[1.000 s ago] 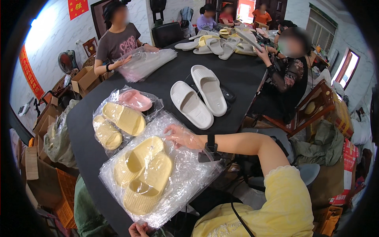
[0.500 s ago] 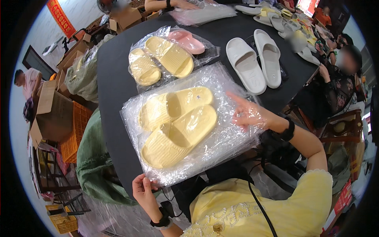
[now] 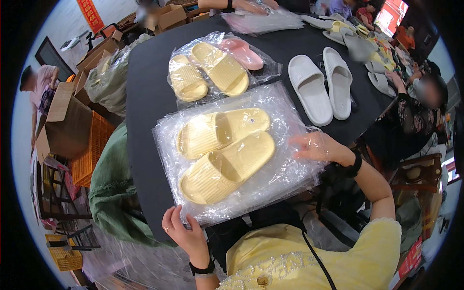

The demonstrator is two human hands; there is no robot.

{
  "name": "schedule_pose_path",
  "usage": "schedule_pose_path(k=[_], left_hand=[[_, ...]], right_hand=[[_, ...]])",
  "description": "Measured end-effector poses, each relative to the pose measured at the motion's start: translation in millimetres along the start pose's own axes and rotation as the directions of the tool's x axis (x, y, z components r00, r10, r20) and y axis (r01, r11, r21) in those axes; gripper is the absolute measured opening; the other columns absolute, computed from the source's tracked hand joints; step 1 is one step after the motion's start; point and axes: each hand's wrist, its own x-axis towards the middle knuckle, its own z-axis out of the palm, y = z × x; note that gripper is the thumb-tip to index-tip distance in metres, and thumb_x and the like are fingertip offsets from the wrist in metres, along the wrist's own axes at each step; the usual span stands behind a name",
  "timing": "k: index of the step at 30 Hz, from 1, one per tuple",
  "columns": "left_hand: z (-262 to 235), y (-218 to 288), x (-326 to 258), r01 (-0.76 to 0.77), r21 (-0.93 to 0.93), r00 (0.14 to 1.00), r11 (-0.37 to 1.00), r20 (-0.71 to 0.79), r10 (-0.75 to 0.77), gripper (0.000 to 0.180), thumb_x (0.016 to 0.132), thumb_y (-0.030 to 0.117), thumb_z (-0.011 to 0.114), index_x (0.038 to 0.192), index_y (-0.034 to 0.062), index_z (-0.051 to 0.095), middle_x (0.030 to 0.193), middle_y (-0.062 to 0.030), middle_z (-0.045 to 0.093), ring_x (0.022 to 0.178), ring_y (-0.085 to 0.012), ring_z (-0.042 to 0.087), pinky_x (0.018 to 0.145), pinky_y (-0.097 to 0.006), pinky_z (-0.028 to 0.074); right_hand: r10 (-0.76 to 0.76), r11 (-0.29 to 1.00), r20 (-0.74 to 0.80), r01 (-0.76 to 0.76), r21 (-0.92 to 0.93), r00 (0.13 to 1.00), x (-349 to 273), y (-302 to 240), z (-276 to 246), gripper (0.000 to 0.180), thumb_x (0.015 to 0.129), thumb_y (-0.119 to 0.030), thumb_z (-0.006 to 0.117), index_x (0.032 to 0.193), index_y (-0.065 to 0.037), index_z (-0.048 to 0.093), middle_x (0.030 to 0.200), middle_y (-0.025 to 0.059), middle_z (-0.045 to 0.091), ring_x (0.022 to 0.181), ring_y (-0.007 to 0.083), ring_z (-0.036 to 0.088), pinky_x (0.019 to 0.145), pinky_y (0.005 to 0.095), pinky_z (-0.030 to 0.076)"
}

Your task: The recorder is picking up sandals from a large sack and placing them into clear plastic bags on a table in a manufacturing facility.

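Note:
Two pale yellow slide sandals (image 3: 226,166) lie side by side on a stack of clear plastic bags (image 3: 261,186) at the near edge of the table. Clear film seems to cover them. My right hand (image 3: 316,146) is at the right end of the stack, fingers loosely stretched toward the sandals, with film partly over them. At the near left corner of the bags is my left hand (image 3: 186,231), its fingers apart and the fingertips by the plastic edge.
Beyond the stack lie bagged yellow slides (image 3: 220,67) and a pink slide (image 3: 243,53). White slides (image 3: 311,89) sit to the right on the black table (image 3: 145,130). Another person's hand (image 3: 251,6) touches bags at the far edge. Cardboard boxes (image 3: 67,121) stand left.
My left hand has loosened from the bag corner and its fingers have spread. My right hand's fingers have lowered and bent slightly. The view has shifted a little.

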Motion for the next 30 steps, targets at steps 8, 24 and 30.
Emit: schedule_pose_path(k=[8, 24, 30], left_hand=[[24.2, 5.5, -4.0, 0.033, -0.138, 0.891, 0.99, 0.452, 0.034, 0.069, 0.096, 0.039, 0.037, 0.144, -0.0034, 0.013, 0.15, -0.0227, 0.016, 0.139, -0.0373, 0.015, 0.11, -0.049, 0.014], [36.7, 3.5, -12.0, -0.016, -0.065, 0.917, 0.998, 0.397, 0.041, 0.08, 0.089, 0.042, 0.049, 0.143, -0.006, 0.014, 0.149, -0.0272, 0.013, 0.139, -0.038, 0.016, 0.111, -0.048, 0.014], [36.6, 3.5, -11.6, -0.034, -0.03, 0.925, 0.999, 0.379, 0.043, 0.084, 0.087, 0.05, 0.051, 0.142, -0.006, 0.02, 0.149, -0.025, 0.017, 0.139, -0.0352, 0.018, 0.111, -0.046, 0.015]], right_hand=[[-0.099, 0.976, 0.148, 0.125, -0.176, 0.984, 22.5, -55.6, -34.4, 0.031, 0.081, -0.024, 0.067, 0.107, -0.007, 0.065, 0.106, 0.0107, 0.062, 0.092, 0.0224, 0.061, 0.082, 0.0311, 0.048], [-0.536, 0.722, 0.183, 0.56, -0.407, 0.824, 85.8, -58.6, 19.5, 0.021, 0.082, -0.022, 0.063, 0.096, -0.006, 0.062, 0.091, 0.0117, 0.056, 0.091, 0.0293, 0.055, 0.077, 0.0409, 0.046], [-0.686, 0.689, -0.046, 0.628, -0.363, 0.726, 107.6, -84.1, 44.3, 0.032, 0.077, -0.03, 0.067, 0.099, -0.007, 0.062, 0.105, 0.0139, 0.054, 0.102, 0.0327, 0.051, 0.085, 0.0446, 0.042]])
